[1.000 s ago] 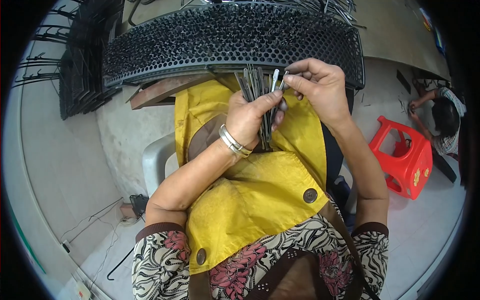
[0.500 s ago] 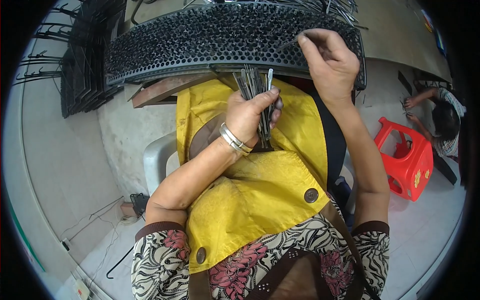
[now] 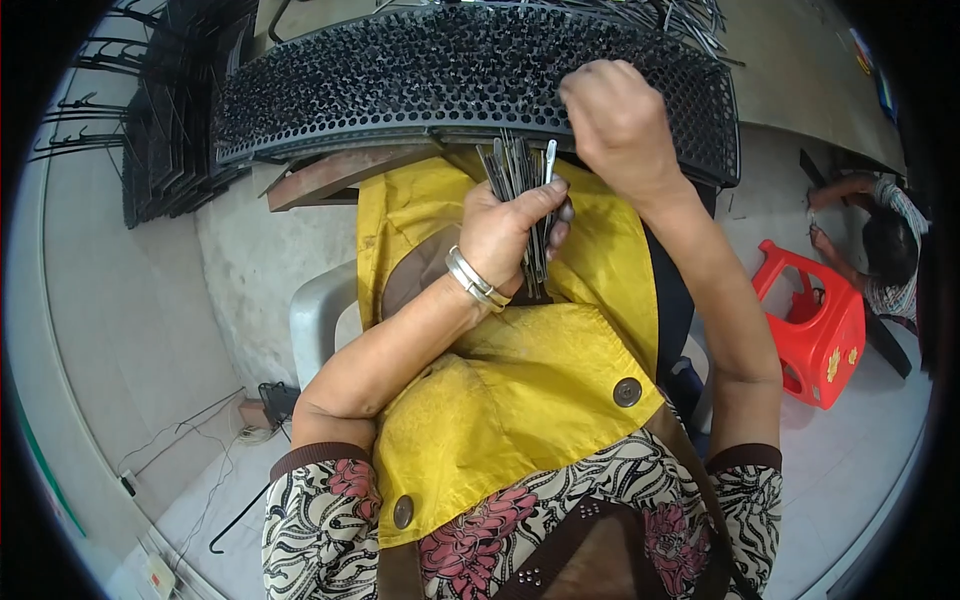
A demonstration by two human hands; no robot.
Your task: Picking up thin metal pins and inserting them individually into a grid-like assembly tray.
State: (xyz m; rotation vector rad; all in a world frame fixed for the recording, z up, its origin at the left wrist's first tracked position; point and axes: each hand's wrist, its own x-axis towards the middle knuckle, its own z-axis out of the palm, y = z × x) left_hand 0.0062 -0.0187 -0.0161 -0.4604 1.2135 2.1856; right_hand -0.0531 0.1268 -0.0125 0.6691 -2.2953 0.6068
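A bundle of thin dark metal rods (image 3: 513,172) stands upright in my left hand (image 3: 503,222), which is closed around it over the yellow apron (image 3: 500,370). One rod shows a shiny flattened tip. In front of me lies a long black perforated rack (image 3: 400,80), its many round holes crowded with dark pieces in the left and middle. My right hand (image 3: 622,120) is closed above the right part of this rack, back of the hand toward me. Its fingertips are turned away, so what they pinch, if anything, is hidden.
More loose metal rods (image 3: 690,22) lie behind the rack on the table (image 3: 790,70). Black racks with hooks (image 3: 185,120) hang at the far left. A red plastic stool (image 3: 815,325) stands on the right, beside another person (image 3: 885,240) bending low. Cables lie on the lower-left floor.
My right hand has moved left and turned over above the rack; the thin rod it pinched before is now out of sight. My left hand keeps its bundle almost in place.
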